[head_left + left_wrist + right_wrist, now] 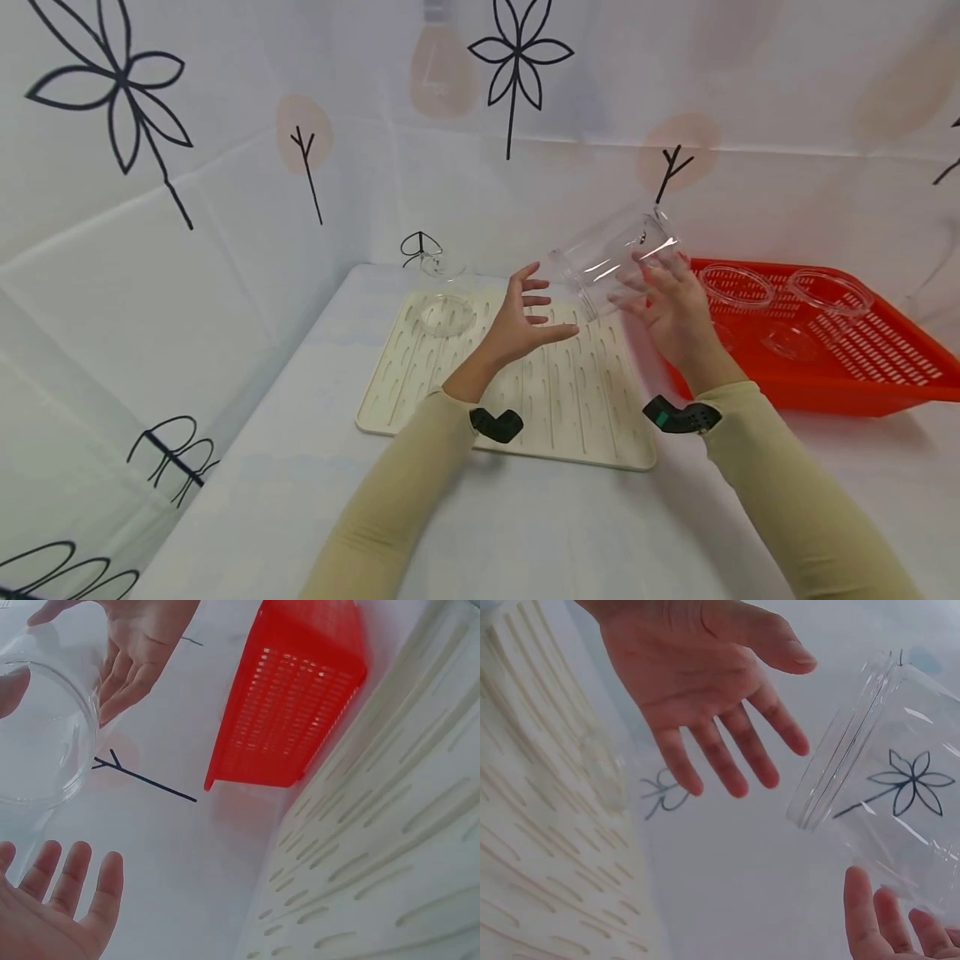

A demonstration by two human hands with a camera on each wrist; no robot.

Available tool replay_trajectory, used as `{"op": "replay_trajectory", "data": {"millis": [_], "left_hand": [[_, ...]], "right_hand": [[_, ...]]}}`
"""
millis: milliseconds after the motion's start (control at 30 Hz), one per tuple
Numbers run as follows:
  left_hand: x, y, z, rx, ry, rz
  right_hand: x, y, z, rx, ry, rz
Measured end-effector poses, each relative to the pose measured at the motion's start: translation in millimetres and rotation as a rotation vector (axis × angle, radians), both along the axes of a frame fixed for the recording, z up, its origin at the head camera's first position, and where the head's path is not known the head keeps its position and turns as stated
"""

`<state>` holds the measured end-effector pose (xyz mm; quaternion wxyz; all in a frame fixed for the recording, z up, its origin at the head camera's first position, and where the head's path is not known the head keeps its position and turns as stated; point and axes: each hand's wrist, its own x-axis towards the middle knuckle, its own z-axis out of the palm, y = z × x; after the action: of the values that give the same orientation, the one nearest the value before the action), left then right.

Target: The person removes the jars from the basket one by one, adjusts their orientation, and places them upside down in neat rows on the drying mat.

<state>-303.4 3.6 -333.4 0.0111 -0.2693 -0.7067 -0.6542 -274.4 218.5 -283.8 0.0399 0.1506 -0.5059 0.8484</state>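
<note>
- Head view: right hand (671, 312) grasps a clear jar (611, 258), tilted in the air over the cream drying mat (570, 433); left hand (525, 321) released, fingers spread, just beside the jar's mouth. One jar (447, 312) stands on the mat; others (738, 285) sit in the red tray (862, 392). Judged partway through.
- Left wrist view: jar (41, 731) aloft, left hand (52, 911) apart from it.
- Right wrist view: jar (889, 784) not yet set down.

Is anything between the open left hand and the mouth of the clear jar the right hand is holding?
No. In the right wrist view the left hand and the clear jar have only air between them; the head view agrees. The right hand holds the jar.
</note>
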Motion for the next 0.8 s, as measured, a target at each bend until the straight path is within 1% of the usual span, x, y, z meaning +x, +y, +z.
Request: {"op": "replay_trajectory", "data": {"millis": [100, 300, 433, 533, 633, 767, 800], "left_hand": [[-0.3, -11, -3.8, -0.026, 0.006, 0.005], [0.9, -38, -12.7, -0.110, 0.015, 0.028], [0.1, -52, -16.5, -0.130, 0.048, 0.056], [-0.4, -59, -18.8, -0.148, 0.066, 0.055], [-0.3, -67, -21.3, -0.175, 0.069, 0.051], [1.4, -81, -23.1, -0.206, 0.075, 0.068], [4.6, -84, -19.5, -0.217, 0.070, 0.073]], "right_hand": [[0.1, 1, 0.7, 0.014, 0.000, -0.011], [0.3, 5, 0.9, 0.070, 0.039, -0.022], [0.4, 7, -0.9, 0.095, 0.035, -0.038], [0.3, 8, -2.3, 0.092, 0.035, -0.038], [-1.0, 8, -4.3, 0.088, 0.045, -0.028], [-3.9, 7, -6.9, 0.081, 0.045, -0.004], [-4.3, 7, -7.3, 0.072, 0.041, 0.003]]}}
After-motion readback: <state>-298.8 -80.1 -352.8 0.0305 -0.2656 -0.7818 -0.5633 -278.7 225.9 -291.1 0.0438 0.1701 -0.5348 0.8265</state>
